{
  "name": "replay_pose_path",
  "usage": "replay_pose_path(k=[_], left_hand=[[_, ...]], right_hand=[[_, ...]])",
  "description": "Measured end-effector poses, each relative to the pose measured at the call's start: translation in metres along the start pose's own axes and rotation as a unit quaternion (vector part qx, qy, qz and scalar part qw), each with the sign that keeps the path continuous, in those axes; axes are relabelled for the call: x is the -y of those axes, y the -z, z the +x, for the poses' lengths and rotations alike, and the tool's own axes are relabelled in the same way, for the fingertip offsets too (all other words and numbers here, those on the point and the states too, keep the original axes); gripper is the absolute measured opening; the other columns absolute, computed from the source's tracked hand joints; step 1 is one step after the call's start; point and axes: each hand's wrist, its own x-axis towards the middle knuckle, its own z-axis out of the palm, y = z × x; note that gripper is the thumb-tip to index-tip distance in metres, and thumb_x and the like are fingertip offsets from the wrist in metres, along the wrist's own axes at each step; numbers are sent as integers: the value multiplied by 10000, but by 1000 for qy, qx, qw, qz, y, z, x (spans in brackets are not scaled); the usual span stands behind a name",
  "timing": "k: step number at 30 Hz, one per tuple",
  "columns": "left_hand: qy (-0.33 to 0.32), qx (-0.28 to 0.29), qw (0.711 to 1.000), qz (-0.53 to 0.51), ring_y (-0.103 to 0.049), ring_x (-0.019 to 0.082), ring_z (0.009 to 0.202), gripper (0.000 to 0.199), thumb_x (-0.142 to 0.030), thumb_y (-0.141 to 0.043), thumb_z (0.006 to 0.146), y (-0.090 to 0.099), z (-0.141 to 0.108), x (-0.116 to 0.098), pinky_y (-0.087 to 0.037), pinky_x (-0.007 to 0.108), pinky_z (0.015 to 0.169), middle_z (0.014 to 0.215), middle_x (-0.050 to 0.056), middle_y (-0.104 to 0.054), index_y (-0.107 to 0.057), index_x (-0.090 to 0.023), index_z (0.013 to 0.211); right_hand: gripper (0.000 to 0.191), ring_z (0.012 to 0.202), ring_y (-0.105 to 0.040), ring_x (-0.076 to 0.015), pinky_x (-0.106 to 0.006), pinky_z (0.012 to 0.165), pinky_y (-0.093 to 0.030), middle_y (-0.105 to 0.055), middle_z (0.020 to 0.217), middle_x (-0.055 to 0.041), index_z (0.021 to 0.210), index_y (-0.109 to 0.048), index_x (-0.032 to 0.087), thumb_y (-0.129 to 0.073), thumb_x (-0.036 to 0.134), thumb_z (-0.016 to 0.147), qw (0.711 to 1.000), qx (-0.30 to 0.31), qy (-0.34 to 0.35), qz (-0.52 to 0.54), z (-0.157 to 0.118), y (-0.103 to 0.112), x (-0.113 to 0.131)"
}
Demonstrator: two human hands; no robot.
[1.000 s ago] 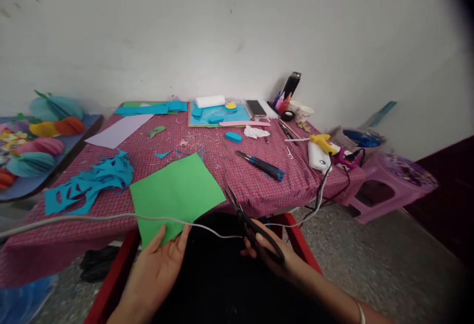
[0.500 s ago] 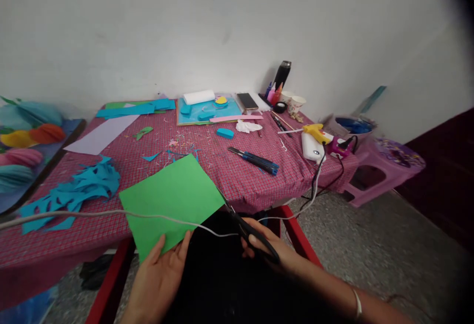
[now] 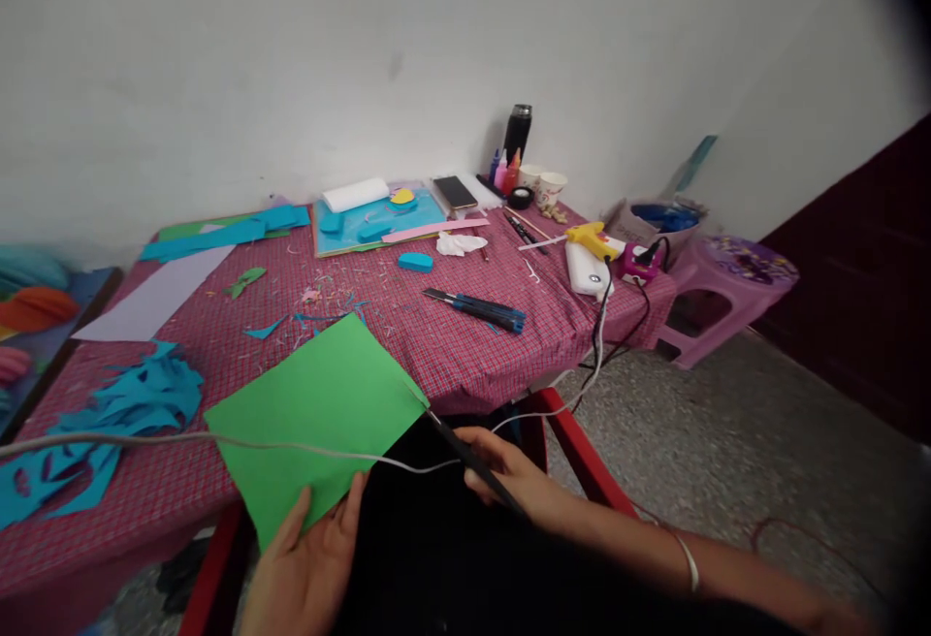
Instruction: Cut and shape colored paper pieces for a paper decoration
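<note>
Head view: left hand [image 3: 309, 558] grip clamped on near edge of green paper sheet [image 3: 312, 398], held over desk [image 3: 465, 365] edge. Right hand [image 3: 513, 481] grip wrapped round black scissors [image 3: 476, 464], blades at sheet's right corner. Utility knife [image 3: 484, 309] lay beyond.

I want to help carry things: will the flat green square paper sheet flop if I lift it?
The green square paper sheet is probably light: the left hand holds just its near edge. It may bend only gently, since it looks fairly flat. It's likely easy to cut: black scissors meet its right corner.
</note>
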Motion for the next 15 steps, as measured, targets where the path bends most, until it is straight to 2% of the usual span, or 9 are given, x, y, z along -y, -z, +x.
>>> replay_pose_path(k=[10, 15], left_hand=[[39, 29, 999, -23, -545, 241, 1180, 480, -195, -310, 949, 5, 2, -4, -511, 367, 943, 1314, 143, -560, -341, -219, 1427], [27, 37, 999, -29, -565, 234, 1157, 487, -177, -317, 942, 7, 3, -3, -521, 350, 929, 1296, 142, -576, -343, -222, 1426]], right_hand=[[499, 508, -326, -48, -214, 466, -231, -418, 676, 64, 1162, -510, 202, -663, 438, 751, 1000, -6, 1, 13, 0, 0, -5], [536, 485, -313, -43, -209, 450, -230, -410, 664, 66, 1183, -508, 189, -666, 450, 742, 1000, -8, -12, 15, -1, -1, -6]])
